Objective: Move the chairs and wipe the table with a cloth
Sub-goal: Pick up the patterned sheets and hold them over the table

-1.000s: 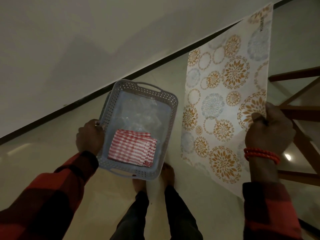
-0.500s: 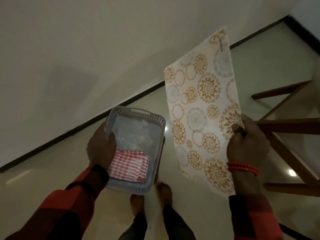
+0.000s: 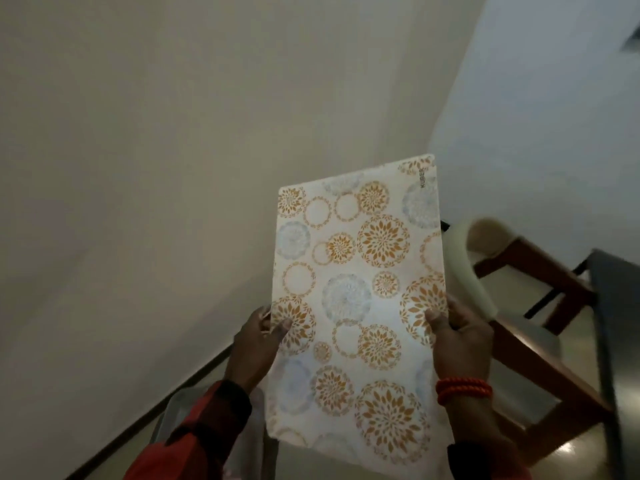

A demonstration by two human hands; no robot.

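My left hand [image 3: 254, 344] has joined my right hand [image 3: 457, 336]; both sets of fingers now grip the placemat [image 3: 356, 289], basket [image 3: 180, 424] below them; wiping waits.

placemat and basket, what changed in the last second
The placemat swung from the person's right side to straight in front, over the basket, which now shows only at the lower left. The left hand now pinches the mat's left edge; whether it also holds the basket is hidden. The view turned right, bringing a wooden chair into view. The right hand keeps its grip on the mat's right edge.
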